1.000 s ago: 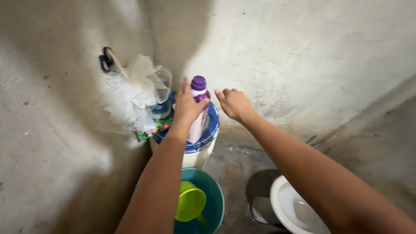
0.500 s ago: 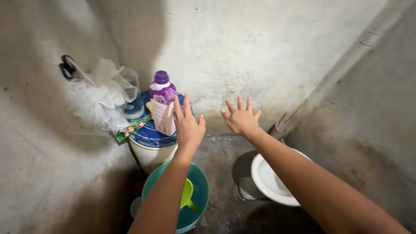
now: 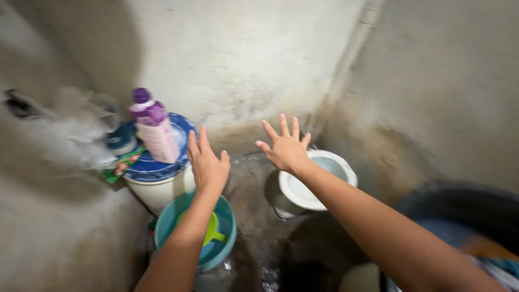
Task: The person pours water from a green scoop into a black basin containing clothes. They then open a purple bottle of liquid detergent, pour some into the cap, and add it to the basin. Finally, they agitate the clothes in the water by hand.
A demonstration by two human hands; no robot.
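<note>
**Both hands bare and spread over a cramped washroom corner**

From the head view, the left hand (image 3: 207, 165) hovers with fingers stretched out, grasping nothing, just beside the pink bottle with a purple cap (image 3: 155, 131). That bottle stands upright on the blue lid (image 3: 157, 168) of a white bucket (image 3: 157, 192). The right hand (image 3: 285, 146) is likewise splayed and empty, above the white toilet bowl (image 3: 340, 163). Under the left forearm sits a teal pail (image 3: 227, 227) holding a green dipper (image 3: 212, 231) (partly hidden by the arm). A blurred white mesh sponge (image 3: 75, 140) hangs on the left wall; a dark tub (image 3: 465, 205) crowds the right.
</note>
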